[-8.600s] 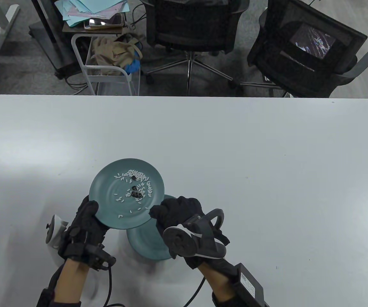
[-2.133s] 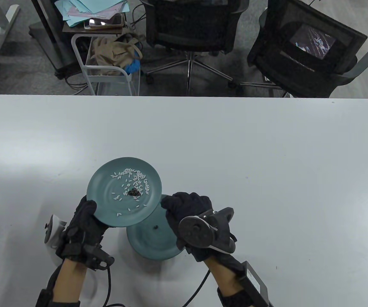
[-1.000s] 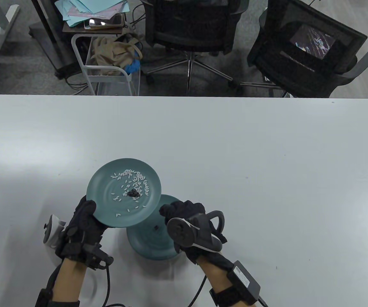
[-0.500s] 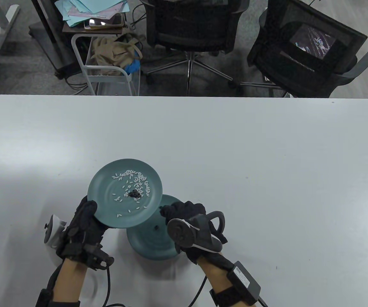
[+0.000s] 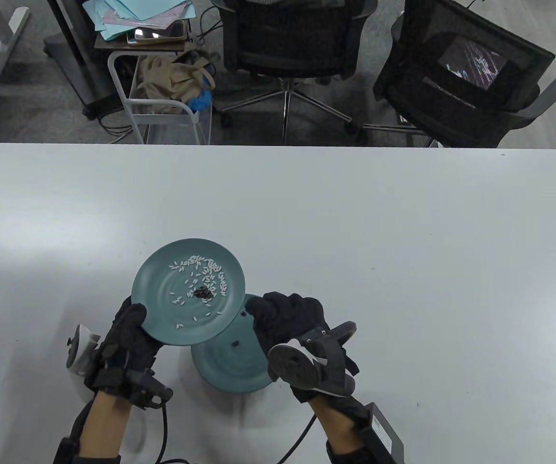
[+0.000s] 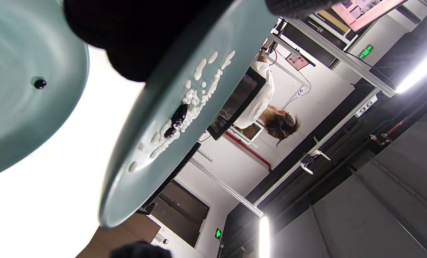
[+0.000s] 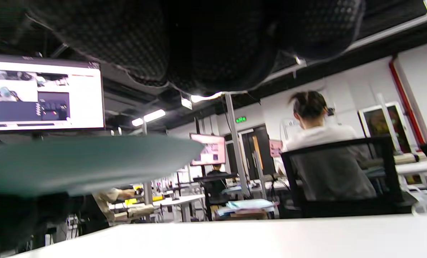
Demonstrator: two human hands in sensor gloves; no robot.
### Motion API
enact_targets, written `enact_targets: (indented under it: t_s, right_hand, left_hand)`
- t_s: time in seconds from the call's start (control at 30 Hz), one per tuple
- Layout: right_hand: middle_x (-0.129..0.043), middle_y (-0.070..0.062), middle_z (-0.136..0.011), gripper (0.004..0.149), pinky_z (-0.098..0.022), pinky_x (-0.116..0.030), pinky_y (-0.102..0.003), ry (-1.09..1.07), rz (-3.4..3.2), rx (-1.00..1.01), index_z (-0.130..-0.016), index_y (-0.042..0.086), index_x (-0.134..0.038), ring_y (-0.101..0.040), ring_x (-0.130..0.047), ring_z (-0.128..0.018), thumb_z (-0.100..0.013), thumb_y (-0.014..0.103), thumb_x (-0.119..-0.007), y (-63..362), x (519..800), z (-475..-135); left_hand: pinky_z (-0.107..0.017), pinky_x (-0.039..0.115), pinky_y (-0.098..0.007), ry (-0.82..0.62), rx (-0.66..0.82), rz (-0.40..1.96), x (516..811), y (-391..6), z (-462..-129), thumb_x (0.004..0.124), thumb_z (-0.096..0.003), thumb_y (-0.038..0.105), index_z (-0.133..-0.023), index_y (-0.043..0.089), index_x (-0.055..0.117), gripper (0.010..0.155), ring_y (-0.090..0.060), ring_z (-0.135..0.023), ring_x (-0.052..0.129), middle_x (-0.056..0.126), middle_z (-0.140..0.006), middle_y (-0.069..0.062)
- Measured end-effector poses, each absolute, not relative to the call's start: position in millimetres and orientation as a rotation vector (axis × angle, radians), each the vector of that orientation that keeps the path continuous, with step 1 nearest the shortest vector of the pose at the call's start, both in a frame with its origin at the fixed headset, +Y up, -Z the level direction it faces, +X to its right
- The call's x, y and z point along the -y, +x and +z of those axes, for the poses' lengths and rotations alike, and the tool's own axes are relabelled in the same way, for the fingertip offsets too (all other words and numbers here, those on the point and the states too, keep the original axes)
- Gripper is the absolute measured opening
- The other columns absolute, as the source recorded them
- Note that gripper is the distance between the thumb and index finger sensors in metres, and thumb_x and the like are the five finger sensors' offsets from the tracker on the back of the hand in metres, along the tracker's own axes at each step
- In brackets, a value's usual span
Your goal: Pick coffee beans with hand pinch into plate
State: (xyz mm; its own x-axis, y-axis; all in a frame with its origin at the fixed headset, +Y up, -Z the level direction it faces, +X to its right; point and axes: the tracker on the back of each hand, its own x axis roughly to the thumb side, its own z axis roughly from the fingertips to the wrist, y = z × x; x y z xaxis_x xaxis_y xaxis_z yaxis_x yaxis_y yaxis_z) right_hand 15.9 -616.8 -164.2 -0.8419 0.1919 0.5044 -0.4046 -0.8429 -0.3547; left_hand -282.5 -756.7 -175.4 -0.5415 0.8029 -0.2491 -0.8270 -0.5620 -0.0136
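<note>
Left hand (image 5: 125, 333) grips the near-left rim of the upper plate (image 5: 162, 290), held lifted above the desk (image 5: 403, 241) near its near edge, left of centre. That plate carries scattered rice grains (image 5: 200, 270) plus a small dark clump of coffee beans (image 5: 202, 291) around its middle. Left wrist view: same plate (image 6: 213, 57) seen edge-on and tilted, beans (image 6: 179, 114) sitting among the white grains (image 6: 199, 86).

Lower plate (image 5: 229, 372) rests on the desk, partly under the upper plate's near-right edge. One bean (image 5: 234, 344) lies in it; a second dark speck (image 5: 243, 313) sits near its far rim.

Right hand (image 5: 290, 319) hovers over the lower plate's right side, fingers curled inward; whether they pinch a bean, cannot tell. Right wrist view only shows dark glove.
</note>
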Motion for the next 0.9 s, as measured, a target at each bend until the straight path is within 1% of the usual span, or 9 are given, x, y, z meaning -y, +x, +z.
enact_targets:
  t_s: [0.17,0.23,0.33,0.4,0.5,0.57,0.67,0.77,0.9]
  right_hand:
    - [-0.094,-0.009,-0.073,0.039,-0.044,-0.076,-0.051,0.740,2.731,0.652,-0.082,0.024,-0.079,-0.023,-0.093,-0.046,-0.045,0.033,-0.081,-13.6,589.6,-173.1]
    - [-0.096,-0.010,-0.072,0.042,-0.043,-0.076,-0.051,0.775,2.755,0.669,-0.085,0.024,-0.078,-0.024,-0.094,-0.045,-0.045,0.037,-0.080,-26.7,580.5,-177.6]
    - [-0.096,-0.010,-0.071,0.044,-0.040,-0.075,-0.049,0.817,2.858,0.659,-0.088,0.028,-0.075,-0.024,-0.094,-0.043,-0.045,0.037,-0.081,-47.8,571.5,-187.3]
    - [-0.096,-0.009,-0.073,0.045,-0.040,-0.075,-0.049,0.854,2.945,0.629,-0.087,0.030,-0.076,-0.024,-0.094,-0.044,-0.044,0.039,-0.083,-59.8,571.2,-194.2]
    - [-0.095,-0.008,-0.074,0.041,-0.041,-0.075,-0.049,0.897,3.014,0.582,-0.082,0.029,-0.081,-0.023,-0.093,-0.046,-0.042,0.039,-0.086,-74.9,573.7,-201.0]
    - [-0.094,-0.008,-0.076,0.040,-0.042,-0.075,-0.049,0.938,3.059,0.490,-0.080,0.030,-0.082,-0.023,-0.093,-0.048,-0.042,0.038,-0.087,-84.6,577.0,-205.4]
    - [-0.092,-0.008,-0.079,0.039,-0.043,-0.074,-0.049,0.988,3.126,0.347,-0.079,0.032,-0.083,-0.023,-0.092,-0.050,-0.042,0.038,-0.086,-94.5,582.1,-209.6]
    - [-0.093,-0.008,-0.078,0.039,-0.043,-0.075,-0.049,1.032,3.113,0.335,-0.079,0.030,-0.084,-0.023,-0.093,-0.049,-0.041,0.039,-0.086,-99.9,589.8,-209.5]
    - [-0.094,-0.007,-0.080,0.040,-0.043,-0.075,-0.049,1.017,3.201,0.249,-0.080,0.028,-0.083,-0.022,-0.094,-0.050,-0.041,0.038,-0.087,-103.9,600.8,-213.7]
  left_hand:
    - [-0.042,0.079,-0.041,-0.271,-0.142,2.133,757.3,-282.2,-174.2,0.064,-0.0498,0.044,-0.102,0.023,0.041,0.061,-0.035,-0.058,0.089,0.071,-0.088,-0.010]
    - [-0.042,0.079,-0.042,-0.273,-0.139,2.136,757.2,-282.2,-174.1,0.064,-0.0498,0.044,-0.102,0.023,0.041,0.060,-0.035,-0.058,0.089,0.071,-0.089,-0.010]
    - [-0.042,0.079,-0.041,-0.272,-0.133,2.138,756.7,-282.5,-174.1,0.064,-0.0499,0.044,-0.102,0.023,0.041,0.060,-0.035,-0.058,0.089,0.071,-0.089,-0.010]
    - [-0.042,0.079,-0.042,-0.270,-0.131,2.136,756.8,-282.5,-174.3,0.064,-0.0498,0.044,-0.102,0.023,0.041,0.060,-0.035,-0.058,0.089,0.071,-0.089,-0.010]
    - [-0.042,0.079,-0.042,-0.264,-0.130,2.123,756.6,-282.0,-173.9,0.064,-0.0497,0.044,-0.102,0.023,0.041,0.061,-0.035,-0.058,0.088,0.071,-0.089,-0.011]
    - [-0.042,0.079,-0.042,-0.265,-0.129,2.117,756.8,-281.6,-173.9,0.064,-0.0497,0.044,-0.102,0.023,0.041,0.061,-0.035,-0.058,0.089,0.071,-0.089,-0.011]
    - [-0.042,0.078,-0.042,-0.270,-0.125,2.120,756.7,-280.6,-173.7,0.064,-0.0498,0.044,-0.102,0.023,0.041,0.061,-0.036,-0.058,0.088,0.070,-0.089,-0.011]
    - [-0.042,0.078,-0.042,-0.266,-0.128,2.107,756.7,-279.9,-173.4,0.064,-0.0497,0.044,-0.102,0.023,0.041,0.061,-0.036,-0.058,0.088,0.070,-0.089,-0.011]
    - [-0.042,0.078,-0.042,-0.270,-0.128,2.090,757.2,-278.7,-173.5,0.065,-0.0495,0.043,-0.102,0.022,0.041,0.061,-0.036,-0.058,0.088,0.070,-0.089,-0.011]
